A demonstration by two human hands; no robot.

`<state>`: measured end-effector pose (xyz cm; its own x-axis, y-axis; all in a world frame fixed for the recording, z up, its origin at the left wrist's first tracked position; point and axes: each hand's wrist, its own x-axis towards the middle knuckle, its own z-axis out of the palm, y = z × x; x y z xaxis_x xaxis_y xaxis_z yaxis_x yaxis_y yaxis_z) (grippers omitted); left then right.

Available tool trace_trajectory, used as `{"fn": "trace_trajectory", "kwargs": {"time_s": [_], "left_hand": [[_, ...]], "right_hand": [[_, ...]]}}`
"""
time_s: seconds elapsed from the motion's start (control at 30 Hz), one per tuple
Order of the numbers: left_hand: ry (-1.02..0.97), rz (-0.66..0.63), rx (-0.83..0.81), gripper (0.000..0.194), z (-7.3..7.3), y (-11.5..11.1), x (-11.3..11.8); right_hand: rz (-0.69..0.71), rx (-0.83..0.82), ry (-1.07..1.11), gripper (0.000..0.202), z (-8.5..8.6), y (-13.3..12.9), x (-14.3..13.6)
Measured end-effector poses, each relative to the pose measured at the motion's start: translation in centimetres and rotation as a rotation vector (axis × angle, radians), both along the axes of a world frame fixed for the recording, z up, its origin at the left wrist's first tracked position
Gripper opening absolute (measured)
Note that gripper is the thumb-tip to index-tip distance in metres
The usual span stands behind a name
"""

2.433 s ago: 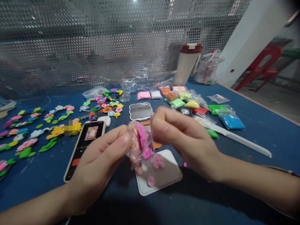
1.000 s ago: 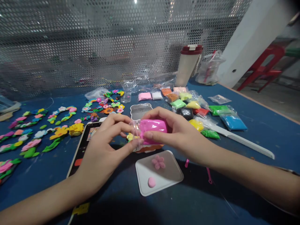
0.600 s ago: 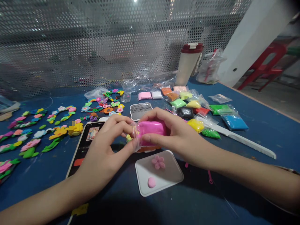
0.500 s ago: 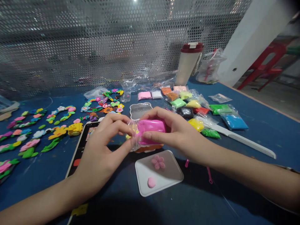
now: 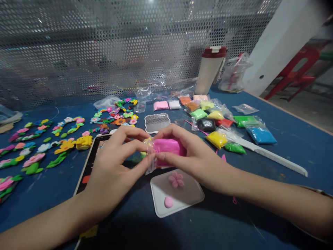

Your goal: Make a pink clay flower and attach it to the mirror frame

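Note:
Between my two hands is a clear packet of bright pink modelling clay (image 5: pixel 170 147). My left hand (image 5: pixel 118 156) pinches the crumpled plastic end of the packet. Around its clay-filled body, my right hand (image 5: pixel 189 151) is wrapped, thumb in front and fingers behind. Just below lies a white rectangular board (image 5: pixel 183 203) bearing a pink clay flower (image 5: pixel 176 179) and a small pink clay ball (image 5: pixel 168 201). Something yellow shows behind my left fingertips, mostly hidden. Under my left forearm lies a tablet (image 5: pixel 90 166), partly covered.
Several coloured clay packets (image 5: pixel 207 124) lie at the back right, near a white comb (image 5: pixel 275 159). A tumbler (image 5: pixel 210 71) stands behind them. Clay flower pieces (image 5: pixel 65 146) spread over the left. A wavy-edged mirror (image 5: pixel 156 123) lies beyond my hands, before a perforated metal panel (image 5: pixel 104 52).
My right hand has lowered slightly and covers more of the pink packet. The packet's plastic end now hangs lower beneath my left fingers. The view has shifted a little.

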<state>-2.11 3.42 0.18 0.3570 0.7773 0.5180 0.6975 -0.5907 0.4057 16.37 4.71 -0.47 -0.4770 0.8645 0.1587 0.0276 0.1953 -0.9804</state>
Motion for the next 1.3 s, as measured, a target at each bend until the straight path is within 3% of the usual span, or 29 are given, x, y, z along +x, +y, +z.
{"fn": "trace_trajectory", "kwargs": {"time_s": [0.1, 0.27, 0.47, 0.73, 0.93, 1.3], "left_hand": [[-0.027, 0.011, -0.022, 0.008, 0.4, 0.0, -0.1], [-0.346, 0.224, -0.098, 0.006, 1.3, 0.2, -0.1], [-0.658, 0.152, -0.436, 0.011, 0.6, 1.2, 0.1], [-0.623, 0.040, -0.558, 0.011, -0.5, 1.4, -0.3], [-0.615, -0.014, -0.545, 0.018, -0.6, 1.2, -0.2], [-0.779, 0.026, -0.640, 0.009, -0.7, 1.7, 0.0]], "right_hand": [[0.012, 0.034, -0.019, 0.018, -0.1, 0.3, 0.1], [-0.135, -0.124, 0.244, 0.019, -0.5, 2.3, 0.6], [-0.109, -0.298, 0.373, 0.029, -1.3, 3.3, 1.1], [-0.104, -0.370, 0.391, 0.023, -1.4, 3.2, 0.9], [-0.126, -0.299, 0.337, 0.025, -1.6, 3.2, 0.8], [-0.127, -0.301, 0.325, 0.025, -1.8, 3.3, 0.9]]}}
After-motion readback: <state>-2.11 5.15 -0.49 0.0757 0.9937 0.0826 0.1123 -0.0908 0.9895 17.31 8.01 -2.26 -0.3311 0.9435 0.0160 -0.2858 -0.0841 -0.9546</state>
